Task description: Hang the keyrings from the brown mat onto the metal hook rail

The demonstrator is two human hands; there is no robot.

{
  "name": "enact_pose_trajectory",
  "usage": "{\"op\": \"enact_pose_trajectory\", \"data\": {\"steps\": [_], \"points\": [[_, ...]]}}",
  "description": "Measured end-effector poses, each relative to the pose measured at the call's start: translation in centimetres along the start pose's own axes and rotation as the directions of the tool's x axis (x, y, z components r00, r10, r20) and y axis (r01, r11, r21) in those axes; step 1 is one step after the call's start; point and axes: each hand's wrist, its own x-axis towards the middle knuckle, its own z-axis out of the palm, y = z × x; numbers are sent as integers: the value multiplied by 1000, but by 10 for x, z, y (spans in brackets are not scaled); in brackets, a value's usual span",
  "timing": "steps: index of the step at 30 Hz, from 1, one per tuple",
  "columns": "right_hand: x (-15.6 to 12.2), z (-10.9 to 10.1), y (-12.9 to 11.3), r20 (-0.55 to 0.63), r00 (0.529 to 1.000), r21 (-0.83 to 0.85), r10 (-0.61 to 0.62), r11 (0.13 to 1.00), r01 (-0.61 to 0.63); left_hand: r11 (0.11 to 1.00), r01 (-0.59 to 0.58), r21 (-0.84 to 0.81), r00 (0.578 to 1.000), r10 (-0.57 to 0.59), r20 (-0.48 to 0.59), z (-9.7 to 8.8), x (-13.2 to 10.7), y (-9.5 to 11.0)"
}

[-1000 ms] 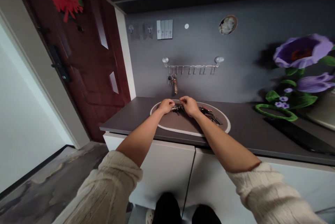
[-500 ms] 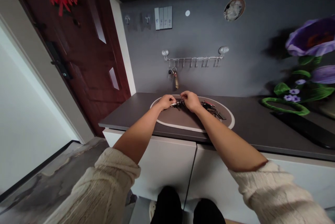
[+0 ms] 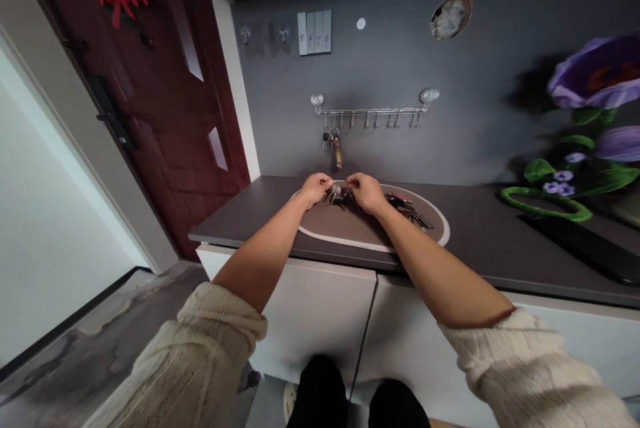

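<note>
A bunch of keys point(image 3: 337, 195) hangs between my two hands, just over an oval mat point(image 3: 340, 231). My left hand point(image 3: 316, 188) pinches its left part, where silvery keys show. From the other side my right hand point(image 3: 367, 192) grips the bunch with thumb and forefinger; darker keys dangle below. More keys point(image 3: 413, 209) lie in a heap on the mat, to the right of my right wrist and partly behind it. Which ring or key each fingertip presses is too small to make out.
On the wall above, a clear hook rail point(image 3: 373, 111) carries a key set with a tag point(image 3: 338, 151) at its left end. Purple artificial flowers point(image 3: 595, 75) and a black flat object point(image 3: 580, 248) occupy the counter's right side. A dark red door point(image 3: 165, 101) stands left.
My left hand has shifted slightly, and more of the silvery keys now show beside its fingertips. My right hand has stayed nearly in place.
</note>
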Motion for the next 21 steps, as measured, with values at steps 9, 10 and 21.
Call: {"op": "enact_pose_trajectory", "data": {"steps": [9, 10, 21], "points": [[-1, -2, -2, 6, 1000, 5, -19, 1000, 19, 979, 15, -202, 1000, -11, 24, -1, -2, 9], [-2, -2, -2, 8, 1000, 5, -26, 1000, 26, 977, 15, -213, 1000, -10, 23, -1, -3, 10], [-2, -4, -8, -31, 994, 130, -101, 986, 105, 963, -48, -265, 998, 34, -58, -2, 0, 10]]}}
